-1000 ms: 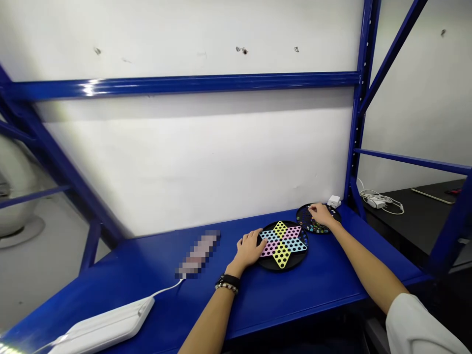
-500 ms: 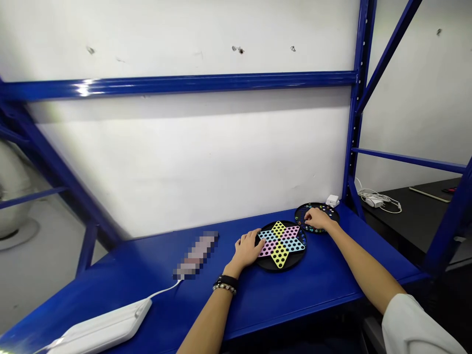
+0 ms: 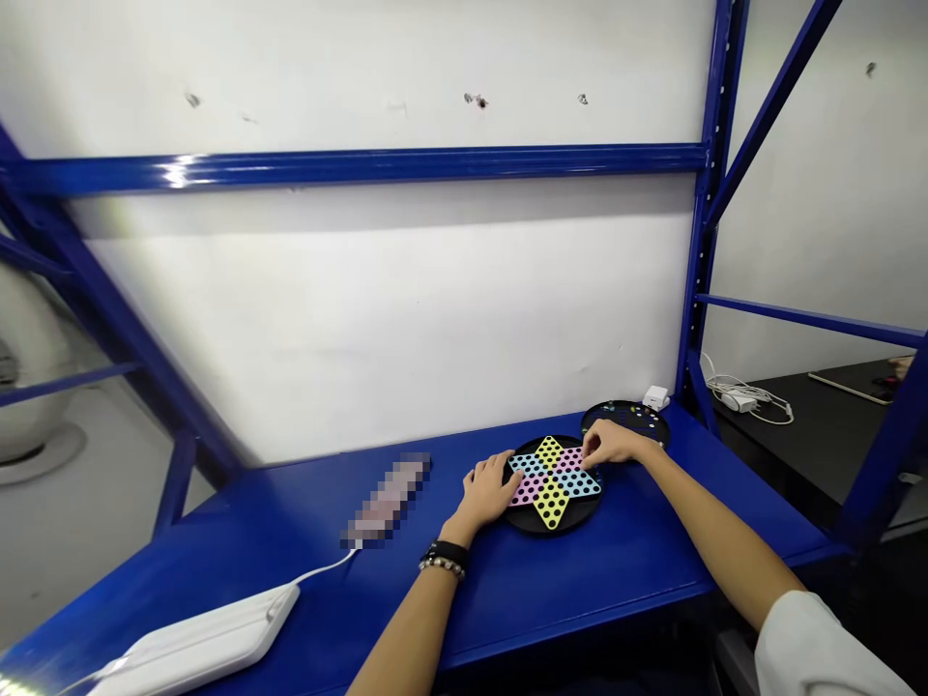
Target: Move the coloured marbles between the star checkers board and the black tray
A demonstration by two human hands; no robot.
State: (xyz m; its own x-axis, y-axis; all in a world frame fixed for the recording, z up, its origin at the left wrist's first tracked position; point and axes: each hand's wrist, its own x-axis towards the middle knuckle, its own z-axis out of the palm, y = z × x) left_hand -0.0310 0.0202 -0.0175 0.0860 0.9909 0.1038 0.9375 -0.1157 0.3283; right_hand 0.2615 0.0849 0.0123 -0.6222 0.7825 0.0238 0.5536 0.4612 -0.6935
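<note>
A round black Chinese checkers board (image 3: 555,480) with a yellow, pink and light-blue star lies on the blue shelf (image 3: 406,570). My left hand (image 3: 490,492) rests flat on the board's left edge, fingers spread. My right hand (image 3: 610,444) hovers over the board's right side with its fingertips pinched together; what they hold is too small to make out. Behind it sits a round black tray (image 3: 629,419) holding several coloured marbles.
A small white box (image 3: 655,397) stands by the blue upright. A white device (image 3: 195,646) with a cable lies at the near left. A blurred object (image 3: 388,500) lies left of the board. A black table (image 3: 812,416) with a white adapter and cables lies to the right.
My right hand has moved from the marble tray leftward to the right side of the board. My left hand has stayed on the board's edge.
</note>
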